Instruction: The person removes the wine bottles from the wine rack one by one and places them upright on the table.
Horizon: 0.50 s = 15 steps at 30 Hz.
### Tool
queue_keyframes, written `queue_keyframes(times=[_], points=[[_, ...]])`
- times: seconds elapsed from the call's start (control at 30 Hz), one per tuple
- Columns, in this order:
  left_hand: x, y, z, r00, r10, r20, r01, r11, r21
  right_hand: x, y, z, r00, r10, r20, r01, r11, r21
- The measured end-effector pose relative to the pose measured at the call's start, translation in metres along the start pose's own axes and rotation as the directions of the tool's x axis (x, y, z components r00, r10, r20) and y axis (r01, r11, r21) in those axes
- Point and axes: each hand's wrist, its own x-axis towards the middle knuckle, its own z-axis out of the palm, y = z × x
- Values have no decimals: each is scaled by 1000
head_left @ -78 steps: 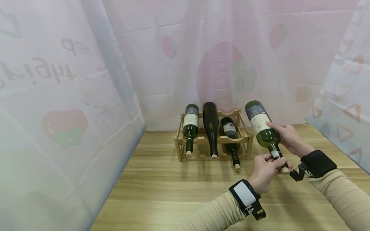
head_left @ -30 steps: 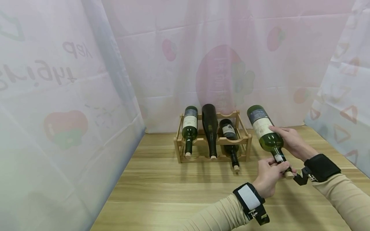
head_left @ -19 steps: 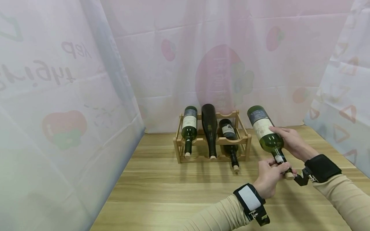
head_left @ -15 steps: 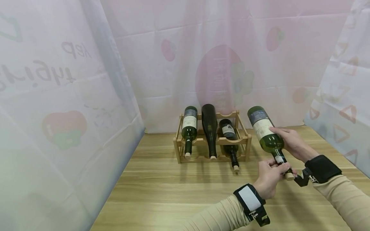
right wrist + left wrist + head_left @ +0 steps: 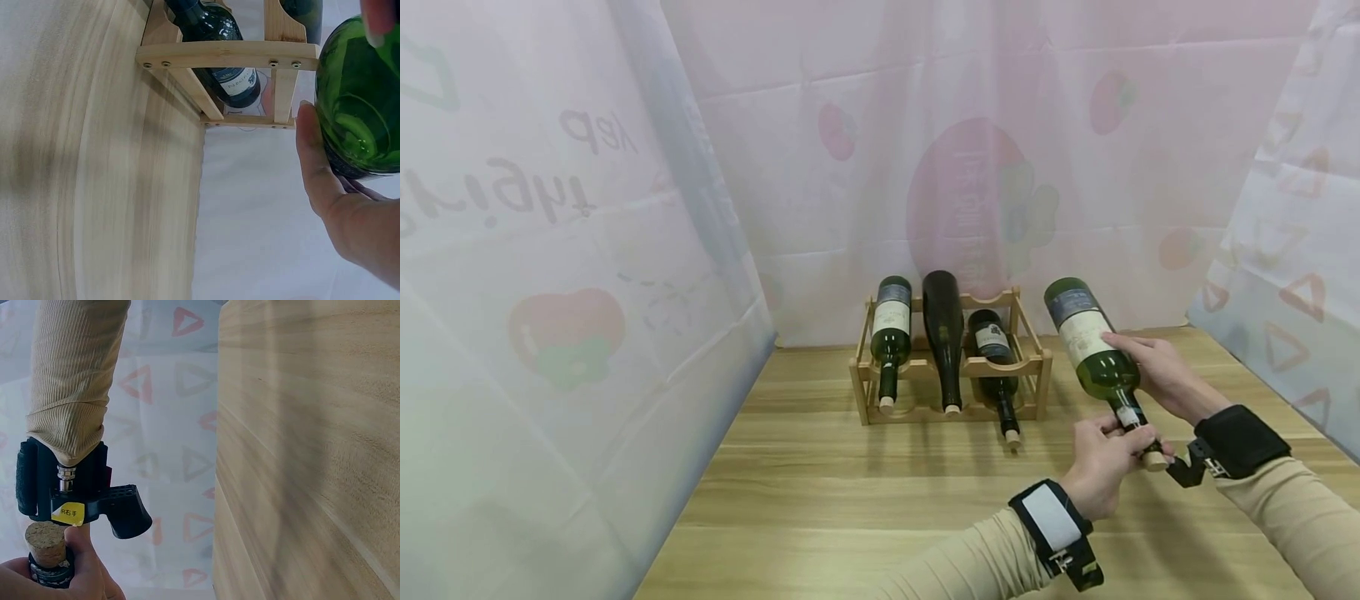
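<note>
Holding green bottle (image 5: 1093, 350) aloft just right of wooden rack (image 5: 1033, 362), long axis tilted: cork end toward person and down, base up toward backdrop. Left hand (image 5: 1101, 462) fingers clenched round neck; right hand (image 5: 1157, 371) fingers wrapped round body. Table (image 5: 850, 492) below.

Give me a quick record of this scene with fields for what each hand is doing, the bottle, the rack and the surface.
left hand: grips the neck near the cork
right hand: holds the body
held bottle: green, labelled, tilted, base up, beside the rack
rack: wooden, holds three lying bottles
table: light wood
</note>
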Motion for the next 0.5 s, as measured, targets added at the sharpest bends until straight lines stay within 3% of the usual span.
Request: queue_keyframes(times=[0.5], points=[[-3,-5,4,1000,-9,1,9,1000,-2,-4,4,-5,1000,-1,11,1,1000,-6]])
